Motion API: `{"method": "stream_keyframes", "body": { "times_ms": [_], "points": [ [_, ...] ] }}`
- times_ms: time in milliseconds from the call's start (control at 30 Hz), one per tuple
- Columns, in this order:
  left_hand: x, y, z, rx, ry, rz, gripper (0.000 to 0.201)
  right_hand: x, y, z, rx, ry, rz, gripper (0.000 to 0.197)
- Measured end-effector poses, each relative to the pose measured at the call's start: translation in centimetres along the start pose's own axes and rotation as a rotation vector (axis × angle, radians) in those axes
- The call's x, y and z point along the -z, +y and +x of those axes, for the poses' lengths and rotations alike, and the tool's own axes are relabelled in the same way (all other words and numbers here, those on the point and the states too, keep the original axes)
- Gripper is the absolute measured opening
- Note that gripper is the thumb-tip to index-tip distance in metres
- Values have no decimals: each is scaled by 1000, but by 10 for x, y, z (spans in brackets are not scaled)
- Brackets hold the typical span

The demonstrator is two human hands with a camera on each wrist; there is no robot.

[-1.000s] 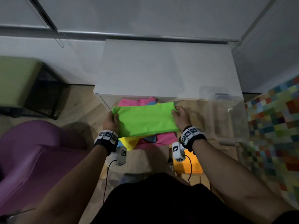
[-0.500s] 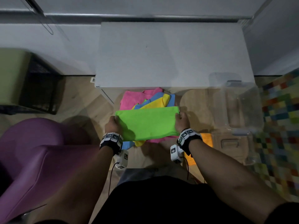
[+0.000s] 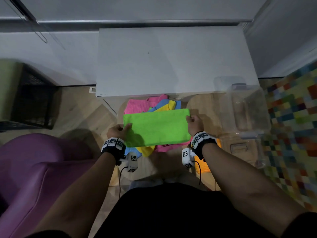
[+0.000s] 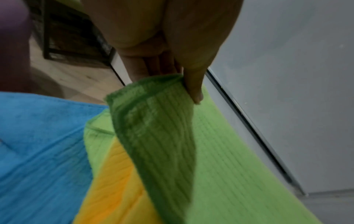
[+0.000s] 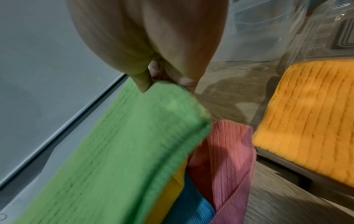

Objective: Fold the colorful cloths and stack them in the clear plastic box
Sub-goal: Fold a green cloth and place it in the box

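Green cloth (image 3: 157, 127): folded ribbed rectangle, long axis running left to right, held flat above a pile of pink, blue and yellow cloths (image 3: 145, 104). Left hand (image 3: 118, 130) and right hand (image 3: 194, 122) each pinch 1 short end with thumb and fingers. Clear box (image 3: 248, 107) stands right.

Bare forearms, black wristbands (image 3: 113, 148) with checkered tags, white camera modules (image 3: 132, 161) on black cables.
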State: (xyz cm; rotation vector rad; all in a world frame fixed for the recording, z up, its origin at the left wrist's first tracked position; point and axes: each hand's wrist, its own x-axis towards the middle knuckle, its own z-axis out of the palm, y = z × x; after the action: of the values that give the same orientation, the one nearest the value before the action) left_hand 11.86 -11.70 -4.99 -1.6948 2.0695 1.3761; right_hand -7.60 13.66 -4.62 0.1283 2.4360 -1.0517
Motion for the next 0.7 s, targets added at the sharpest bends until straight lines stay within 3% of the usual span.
{"method": "stream_keyframes", "body": {
  "times_ms": [267,400,533,700],
  "points": [
    [-9,17,-19,-113,87,53,40,15,-1,7,15,8,57,31],
    [-18,11,-26,-152,69,86,36,19,0,3,55,33,1,31],
    [-23,2,-30,-101,63,95,34,24,4,1,134,1,-60,29],
    [-20,10,-37,-26,164,-28,38,19,-2,-3,129,-88,25,29]
  ]
}}
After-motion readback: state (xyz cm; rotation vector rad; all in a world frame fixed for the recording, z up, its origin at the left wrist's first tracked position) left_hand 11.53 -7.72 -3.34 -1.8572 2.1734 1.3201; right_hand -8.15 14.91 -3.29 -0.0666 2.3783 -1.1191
